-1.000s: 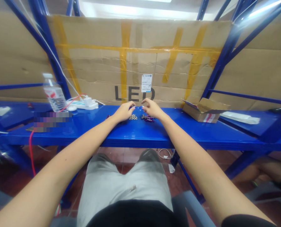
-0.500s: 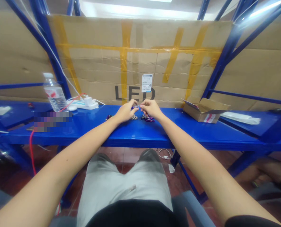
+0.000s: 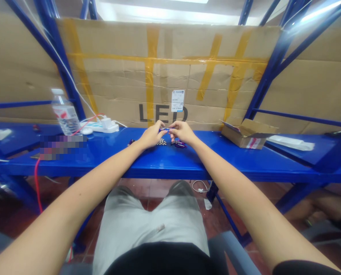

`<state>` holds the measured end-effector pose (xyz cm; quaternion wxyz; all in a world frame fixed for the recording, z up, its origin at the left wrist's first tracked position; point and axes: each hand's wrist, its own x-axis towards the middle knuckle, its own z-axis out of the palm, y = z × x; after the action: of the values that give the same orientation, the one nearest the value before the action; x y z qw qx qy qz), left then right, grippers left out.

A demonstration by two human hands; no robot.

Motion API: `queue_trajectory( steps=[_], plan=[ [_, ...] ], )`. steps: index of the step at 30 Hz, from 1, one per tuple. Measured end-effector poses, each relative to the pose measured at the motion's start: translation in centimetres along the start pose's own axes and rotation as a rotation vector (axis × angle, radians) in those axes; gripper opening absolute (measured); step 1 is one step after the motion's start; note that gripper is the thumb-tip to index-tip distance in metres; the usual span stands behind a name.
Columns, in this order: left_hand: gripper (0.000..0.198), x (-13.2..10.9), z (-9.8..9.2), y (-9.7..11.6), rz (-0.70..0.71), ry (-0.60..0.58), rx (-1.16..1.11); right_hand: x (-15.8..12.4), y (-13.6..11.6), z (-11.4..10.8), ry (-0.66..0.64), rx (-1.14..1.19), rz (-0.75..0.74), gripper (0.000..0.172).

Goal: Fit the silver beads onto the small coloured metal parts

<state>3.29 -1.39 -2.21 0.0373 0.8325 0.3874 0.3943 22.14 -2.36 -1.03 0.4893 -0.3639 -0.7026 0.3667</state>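
Left hand (image 3: 150,136) and right hand (image 3: 184,132) meet fingertip to fingertip just above the blue shelf (image 3: 159,162). Both are pinched shut on 1 small purple piece (image 3: 164,130), which appears held between them. At 1.0 s earlier the 2 hands stand slightly apart, fingers curled low over the shelf. By 0.5 s earlier they have come together, and the shared grip is unchanged since. Just beneath lie a heap of silver parts (image 3: 161,142) and loose purple clips (image 3: 180,144). Farther out are a power strip (image 3: 101,125) and water bottle (image 3: 65,114) to the left, an open cardboard box (image 3: 249,133) to the right, and a taped cardboard sheet (image 3: 170,68) behind.
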Motion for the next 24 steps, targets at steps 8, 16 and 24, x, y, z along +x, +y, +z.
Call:
queue_trajectory(
  steps=[8,16,24],
  plan=[
    [0.015,0.2,0.0,-0.2,0.045,0.029,-0.024,-0.1,-0.3,0.1,0.016,-0.027,-0.017,0.019],
    [0.016,0.2,-0.1,-0.2,0.054,-0.051,0.052,-0.4,-0.5,0.1,0.005,-0.120,-0.030,0.012],
    [0.016,0.7,-1.1,-0.2,0.280,-0.194,0.166,-0.8,-0.6,0.1,-0.027,-0.381,-0.118,0.012]
  ],
)
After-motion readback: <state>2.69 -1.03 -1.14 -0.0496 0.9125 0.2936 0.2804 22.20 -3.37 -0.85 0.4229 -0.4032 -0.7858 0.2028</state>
